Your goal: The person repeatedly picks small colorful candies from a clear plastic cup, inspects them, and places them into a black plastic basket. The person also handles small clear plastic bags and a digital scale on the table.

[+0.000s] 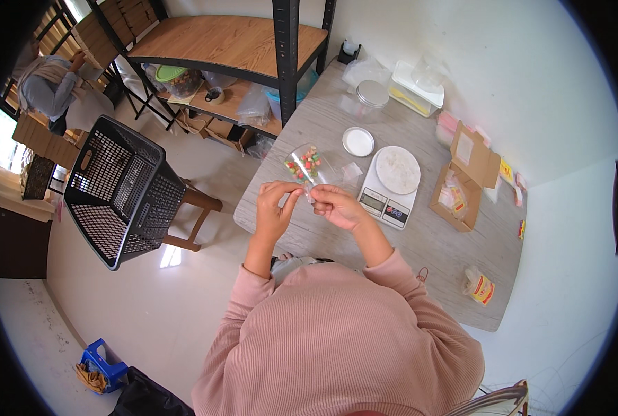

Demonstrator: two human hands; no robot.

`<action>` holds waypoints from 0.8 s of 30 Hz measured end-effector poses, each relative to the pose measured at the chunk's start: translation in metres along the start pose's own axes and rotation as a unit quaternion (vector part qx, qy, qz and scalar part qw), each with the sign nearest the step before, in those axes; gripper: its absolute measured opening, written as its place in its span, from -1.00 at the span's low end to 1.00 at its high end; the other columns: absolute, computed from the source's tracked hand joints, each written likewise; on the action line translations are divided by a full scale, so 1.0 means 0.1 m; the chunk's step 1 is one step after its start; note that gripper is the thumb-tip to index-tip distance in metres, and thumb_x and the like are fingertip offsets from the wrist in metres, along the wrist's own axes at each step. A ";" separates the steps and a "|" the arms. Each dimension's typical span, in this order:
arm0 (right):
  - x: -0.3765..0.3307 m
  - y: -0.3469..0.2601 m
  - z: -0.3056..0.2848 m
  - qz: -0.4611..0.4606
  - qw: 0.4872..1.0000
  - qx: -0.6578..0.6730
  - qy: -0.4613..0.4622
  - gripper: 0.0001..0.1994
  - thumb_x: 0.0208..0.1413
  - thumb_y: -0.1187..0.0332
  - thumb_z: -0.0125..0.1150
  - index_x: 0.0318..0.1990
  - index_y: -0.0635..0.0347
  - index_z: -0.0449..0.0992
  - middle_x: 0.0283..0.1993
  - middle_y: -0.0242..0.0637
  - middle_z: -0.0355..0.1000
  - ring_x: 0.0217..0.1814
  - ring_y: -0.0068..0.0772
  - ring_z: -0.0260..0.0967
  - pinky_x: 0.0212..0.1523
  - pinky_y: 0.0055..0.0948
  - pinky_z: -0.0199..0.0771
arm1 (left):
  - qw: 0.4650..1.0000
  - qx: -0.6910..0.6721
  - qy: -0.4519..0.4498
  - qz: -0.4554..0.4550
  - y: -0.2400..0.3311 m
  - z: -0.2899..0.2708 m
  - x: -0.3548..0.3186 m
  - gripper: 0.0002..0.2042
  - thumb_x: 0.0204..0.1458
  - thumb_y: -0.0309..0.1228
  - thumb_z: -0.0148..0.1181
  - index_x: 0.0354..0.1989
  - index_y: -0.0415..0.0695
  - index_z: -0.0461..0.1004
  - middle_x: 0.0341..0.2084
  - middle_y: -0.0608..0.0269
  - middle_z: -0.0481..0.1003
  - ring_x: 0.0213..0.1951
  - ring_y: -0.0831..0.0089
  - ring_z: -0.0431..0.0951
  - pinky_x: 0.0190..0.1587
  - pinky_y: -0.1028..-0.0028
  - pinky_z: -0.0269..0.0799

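Bag (307, 165) of red, green and orange pieces, clear and rounded at the far end, hangs over the table (298, 256) edge area, between the person's two hands and left of the scale (392, 186). Right hand (337, 206) is clamped on the gathered neck, thumb and fingers pinching it at the near end. Left hand (278, 206) sits just beside it, thumb and forefinger brought together at the neck; whether they grip the plastic cannot be told. The two hands nearly meet there, and the pieces lie in the part beyond them. Right of the bag, a small clear packet (351, 172) lies near the scale, which is white with a round platform. Beyond the packet is a white round lid (358, 141), with a silver-topped jar (372, 97) behind it and a white tub (414, 97) near the wall. Right of the scale stands an open cardboard box (452, 213), flap up, with packets inside; nearer, a yellow-and-red pouch (480, 286) lies toward the table's right side. Off to the left, a black basket (132, 201) rests on a brown stool (197, 216), below and left of a wood-topped shelf (219, 41). Another person (49, 90) is at far left.
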State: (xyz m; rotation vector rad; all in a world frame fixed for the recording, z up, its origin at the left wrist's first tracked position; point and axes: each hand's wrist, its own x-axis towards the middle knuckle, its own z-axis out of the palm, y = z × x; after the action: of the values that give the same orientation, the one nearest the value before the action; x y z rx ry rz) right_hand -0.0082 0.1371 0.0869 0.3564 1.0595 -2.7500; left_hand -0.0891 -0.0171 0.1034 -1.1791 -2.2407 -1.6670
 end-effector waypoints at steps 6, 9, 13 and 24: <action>0.04 0.06 0.09 -0.012 0.999 0.042 0.014 -0.92 0.06 0.37 0.13 -0.40 0.15 0.43 -0.59 -0.62 0.13 -0.59 -0.74 -0.06 -0.49 -0.65 0.01 | 0.995 0.026 0.066 0.064 -0.03 0.03 -0.02 -0.94 -0.11 -0.50 0.21 -0.44 -0.09 0.50 -0.51 0.33 0.50 -0.35 0.42 0.47 -0.19 0.45 0.15; 0.04 0.05 0.12 -0.016 0.999 0.018 0.023 -0.92 0.07 0.37 0.09 -0.42 0.12 0.40 -0.58 -0.62 0.12 -0.58 -0.74 -0.08 -0.47 -0.65 0.03 | 0.995 0.026 0.070 0.069 -0.04 0.04 -0.02 -0.92 -0.14 -0.52 0.23 -0.45 -0.08 0.50 -0.52 0.35 0.48 -0.36 0.41 0.46 -0.20 0.45 0.15; 0.05 0.01 0.15 -0.088 0.985 -0.139 0.059 -0.89 0.06 0.36 0.11 -0.36 0.19 0.47 -0.55 -0.62 0.18 -0.56 -0.75 -0.06 -0.48 -0.68 -0.01 | 0.990 0.057 0.072 0.102 -0.05 0.01 0.00 -0.90 -0.18 -0.52 0.26 -0.46 -0.07 0.49 -0.52 0.37 0.47 -0.34 0.42 0.45 -0.19 0.46 0.14; -0.06 -0.11 0.18 -0.067 0.951 -0.283 0.105 -0.75 0.03 0.28 0.19 -0.26 0.30 0.55 -0.28 -0.37 0.47 -0.18 -0.65 0.31 -0.10 -0.62 0.22 | 0.977 0.130 0.062 0.158 -0.03 -0.02 0.03 -0.81 -0.35 -0.52 0.32 -0.50 -0.01 0.50 -0.43 0.43 0.43 -0.24 0.38 0.38 -0.15 0.37 0.15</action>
State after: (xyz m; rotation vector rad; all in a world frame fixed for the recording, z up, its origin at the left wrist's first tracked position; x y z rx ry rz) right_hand -0.0079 0.1338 0.1083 0.5052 1.9166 -2.3929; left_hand -0.0937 -0.0173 0.1034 -1.2473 -1.9939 -1.2493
